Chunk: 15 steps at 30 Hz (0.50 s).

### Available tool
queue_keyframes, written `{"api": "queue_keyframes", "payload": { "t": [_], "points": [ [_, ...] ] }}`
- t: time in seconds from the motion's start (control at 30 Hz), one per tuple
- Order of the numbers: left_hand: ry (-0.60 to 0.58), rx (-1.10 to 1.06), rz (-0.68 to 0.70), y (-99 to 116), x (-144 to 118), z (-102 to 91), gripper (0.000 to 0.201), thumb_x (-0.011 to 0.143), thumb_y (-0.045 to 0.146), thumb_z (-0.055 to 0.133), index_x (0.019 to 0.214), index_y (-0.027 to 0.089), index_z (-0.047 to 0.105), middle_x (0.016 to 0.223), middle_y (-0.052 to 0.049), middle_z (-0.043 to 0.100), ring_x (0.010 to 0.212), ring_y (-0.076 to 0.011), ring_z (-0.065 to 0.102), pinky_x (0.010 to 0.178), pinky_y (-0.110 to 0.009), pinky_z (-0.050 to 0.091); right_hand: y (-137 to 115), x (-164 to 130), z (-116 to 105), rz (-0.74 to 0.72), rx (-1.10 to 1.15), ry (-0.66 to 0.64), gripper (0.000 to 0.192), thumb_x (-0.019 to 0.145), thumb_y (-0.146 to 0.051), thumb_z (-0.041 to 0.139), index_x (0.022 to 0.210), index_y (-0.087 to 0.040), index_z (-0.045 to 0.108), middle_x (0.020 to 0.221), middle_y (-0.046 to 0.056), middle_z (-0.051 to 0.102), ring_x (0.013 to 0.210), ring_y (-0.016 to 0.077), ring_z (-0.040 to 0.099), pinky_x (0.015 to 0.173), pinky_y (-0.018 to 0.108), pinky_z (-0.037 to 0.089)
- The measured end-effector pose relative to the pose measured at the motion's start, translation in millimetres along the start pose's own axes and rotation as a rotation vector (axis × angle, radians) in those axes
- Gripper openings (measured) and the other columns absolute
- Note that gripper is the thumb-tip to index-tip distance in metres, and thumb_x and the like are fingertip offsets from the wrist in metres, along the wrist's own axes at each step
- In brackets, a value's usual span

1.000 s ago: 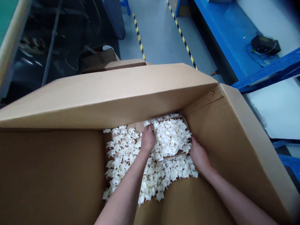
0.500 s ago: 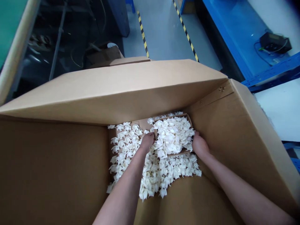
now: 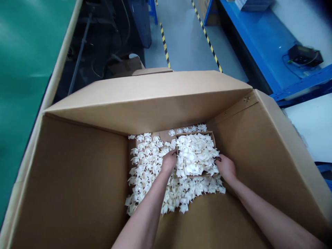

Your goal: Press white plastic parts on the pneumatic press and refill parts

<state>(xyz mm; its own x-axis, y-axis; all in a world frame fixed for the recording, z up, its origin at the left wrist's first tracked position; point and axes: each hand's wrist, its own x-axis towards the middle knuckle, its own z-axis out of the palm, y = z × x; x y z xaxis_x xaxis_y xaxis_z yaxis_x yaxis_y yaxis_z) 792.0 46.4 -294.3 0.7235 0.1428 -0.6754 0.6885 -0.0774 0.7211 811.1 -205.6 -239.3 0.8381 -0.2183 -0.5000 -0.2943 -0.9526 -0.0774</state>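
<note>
Deep inside a large cardboard box (image 3: 124,224) I hold a small shallow cardboard tray (image 3: 213,139) by its two ends. White flower-shaped pieces (image 3: 195,155) are heaped in it, up to and above its rim. My left hand (image 3: 169,160) is closed on the tray's left side. At the opposite end my right hand (image 3: 226,166) grips the right side, its fingertips partly hidden by the pieces. More of the same white pieces (image 3: 144,166) cover the box's floor to the left, in front and behind the tray.
On the left lies a green tabletop (image 3: 31,52) with a pale edge. A blue workbench (image 3: 264,38) carrying a black device (image 3: 304,55) stands at the right. Beyond the box, yellow-and-black tape (image 3: 164,45) marks the grey floor. The tall box walls surround both forearms.
The view has shifted, showing more of the green tabletop and the box's left wall. Both hands keep their hold on the tray; a row of pieces behind it shows more clearly now.
</note>
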Motion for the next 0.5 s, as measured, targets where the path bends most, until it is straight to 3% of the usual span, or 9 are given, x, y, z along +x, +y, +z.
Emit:
{"api": "queue_keyframes", "payload": {
  "t": [0.17,0.5],
  "points": [
    [0.043,-0.102,0.057,13,-40,-20.0,0.032,0.086,0.037,0.053,0.11,0.017,0.057,0.115,-0.008,0.06,0.102,-0.0225,0.057,0.088,-0.047,0.046,-8,-21,-27,-0.092,0.059,0.0,0.015,0.086,-0.025,0.049,0.089,-0.015,0.061,0.082,0.002,0.064,0.071,0.014,0.058,0.065,0.026,0.042],
    [0.217,-0.162,0.132,97,-184,-107.7,0.031,0.085,0.038,0.053,0.107,0.018,0.06,0.12,-0.008,0.059,0.111,-0.0239,0.053,0.097,-0.05,0.038,-50,-131,-108,-0.332,0.26,-0.001,0.024,0.076,-0.03,0.04,0.079,-0.02,0.062,0.078,0.004,0.069,0.071,0.0195,0.063,0.06,0.022,0.04]
  ]
}}
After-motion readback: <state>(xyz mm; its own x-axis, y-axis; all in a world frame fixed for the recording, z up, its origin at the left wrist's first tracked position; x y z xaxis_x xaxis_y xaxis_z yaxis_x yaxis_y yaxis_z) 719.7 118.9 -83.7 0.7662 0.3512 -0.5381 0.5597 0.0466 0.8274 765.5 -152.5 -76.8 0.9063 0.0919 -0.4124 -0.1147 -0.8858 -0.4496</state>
